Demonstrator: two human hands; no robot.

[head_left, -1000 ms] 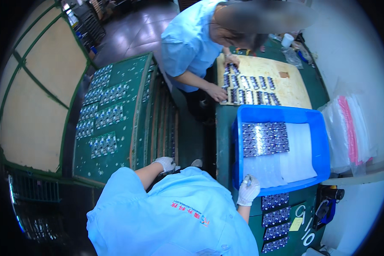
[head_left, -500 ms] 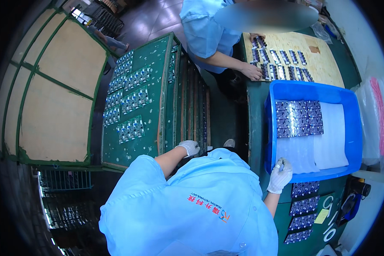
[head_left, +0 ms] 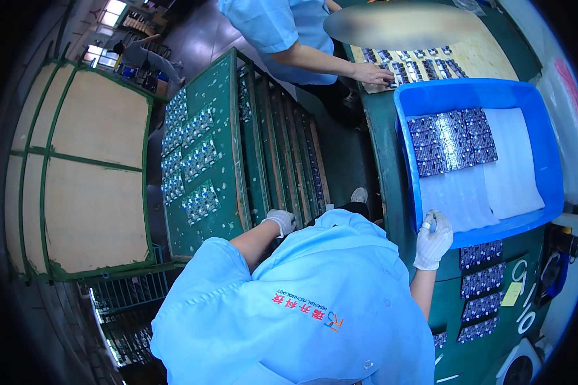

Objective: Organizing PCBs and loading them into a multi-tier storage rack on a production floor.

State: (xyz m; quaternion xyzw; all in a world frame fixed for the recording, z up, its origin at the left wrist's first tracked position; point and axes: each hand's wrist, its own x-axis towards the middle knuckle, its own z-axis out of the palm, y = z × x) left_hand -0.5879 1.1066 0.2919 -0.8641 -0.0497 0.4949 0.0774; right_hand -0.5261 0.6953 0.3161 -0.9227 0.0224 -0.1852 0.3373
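My left hand [head_left: 281, 222], in a white knit glove, is curled beside the near right side of a green rack [head_left: 239, 141]. Its fingertips are turned away, so anything in them is hidden. At the near left corner of a blue plastic tub [head_left: 552, 151], my right hand [head_left: 434, 240] wears a similar glove. Its fingers are bent in against the thumb over the rim; I cannot make out anything between them. Inside the tub, rows of dark purple circuit boards [head_left: 453, 141] lie on white foam sheets [head_left: 514, 170].
Green circuit boards [head_left: 199, 160] cover part of the rack's top. Tan panels in green frames [head_left: 96, 122] stand at left. Across the bench, a co-worker's hand [head_left: 372, 74] touches small boards [head_left: 424, 69] on a wooden board. More purple boards [head_left: 481, 282] lie near a yellow note [head_left: 511, 294].
The view has shifted, so the tub sits higher and farther right in the picture. My hands keep about the same places by the rack and tub. The co-worker's hands have moved.
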